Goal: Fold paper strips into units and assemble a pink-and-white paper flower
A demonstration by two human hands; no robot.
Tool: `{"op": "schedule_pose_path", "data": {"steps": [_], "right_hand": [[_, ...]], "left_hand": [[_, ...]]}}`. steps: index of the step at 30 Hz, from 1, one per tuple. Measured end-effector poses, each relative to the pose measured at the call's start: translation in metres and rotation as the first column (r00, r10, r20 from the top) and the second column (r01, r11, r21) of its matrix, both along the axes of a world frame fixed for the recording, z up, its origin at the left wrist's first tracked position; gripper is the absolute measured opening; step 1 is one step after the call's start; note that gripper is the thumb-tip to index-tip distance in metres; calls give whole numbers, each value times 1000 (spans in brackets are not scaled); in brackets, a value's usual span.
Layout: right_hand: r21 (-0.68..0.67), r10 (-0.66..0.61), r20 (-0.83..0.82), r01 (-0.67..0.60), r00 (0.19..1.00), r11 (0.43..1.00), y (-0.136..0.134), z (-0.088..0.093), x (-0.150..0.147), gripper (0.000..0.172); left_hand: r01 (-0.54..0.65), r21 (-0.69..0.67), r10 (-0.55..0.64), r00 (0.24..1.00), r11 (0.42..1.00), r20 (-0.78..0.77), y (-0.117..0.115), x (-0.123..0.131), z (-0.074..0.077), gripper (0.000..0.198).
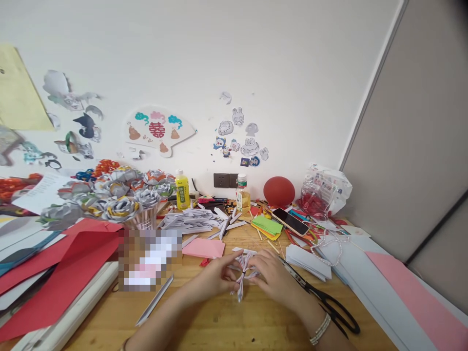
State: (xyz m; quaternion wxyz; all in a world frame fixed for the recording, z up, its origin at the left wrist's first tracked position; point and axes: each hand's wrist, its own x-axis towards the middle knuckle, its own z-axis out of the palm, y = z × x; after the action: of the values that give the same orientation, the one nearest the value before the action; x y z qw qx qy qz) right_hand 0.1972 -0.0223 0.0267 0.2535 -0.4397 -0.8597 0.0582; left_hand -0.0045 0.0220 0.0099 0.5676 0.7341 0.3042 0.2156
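My left hand and my right hand meet over the wooden table, both pinching a small folded paper piece of white and pink strips. The strips fan out between my fingertips, and one end hangs down toward me. A bead bracelet sits on my right wrist. Black scissors lie just right of my right hand. A pink paper sheet rests just beyond my left hand.
A bouquet of paper roses stands at back left beside red paper sheets. Folded white strips, two bottles, a red ball, a phone, green and yellow notes and white paper stacks crowd the table.
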Motion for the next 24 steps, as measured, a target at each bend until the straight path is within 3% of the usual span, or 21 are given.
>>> {"op": "schedule_pose_path", "data": {"steps": [2,3,4,7,9,12,15,19,24], "right_hand": [[7,-9,-7,9,1000,1000,1,-1,0,13],[9,-13,-10,14,1000,1000,2,-2,0,13],[7,-16,-13,16,1000,1000,3,-3,0,13],[-8,-28,-31,28,999,1000,5,-8,-1,13],[-16,-41,-49,41,998,999,6,-11,-3,12],[-24,-83,-80,81,993,996,5,-15,-8,12],[-23,-107,-97,105,990,994,5,-15,-10,11],[-19,-112,-120,110,986,994,2,-14,-11,13],[32,-118,-49,120,992,992,0,-17,-12,20]], "left_hand": [[1,196,24,992,981,-122,-1,-4,3,76],[3,331,57,984,944,-171,-1,-5,4,73],[5,478,105,973,878,-204,-3,-6,6,68],[11,809,267,941,587,-207,-9,-5,12,45],[29,900,345,918,436,-196,-15,1,15,34],[86,952,382,903,293,-199,-21,10,12,32],[102,969,415,890,225,-190,-23,16,4,27],[83,972,456,872,218,-177,-19,16,-3,24],[166,972,366,905,165,-217,-13,11,-2,18]]}}
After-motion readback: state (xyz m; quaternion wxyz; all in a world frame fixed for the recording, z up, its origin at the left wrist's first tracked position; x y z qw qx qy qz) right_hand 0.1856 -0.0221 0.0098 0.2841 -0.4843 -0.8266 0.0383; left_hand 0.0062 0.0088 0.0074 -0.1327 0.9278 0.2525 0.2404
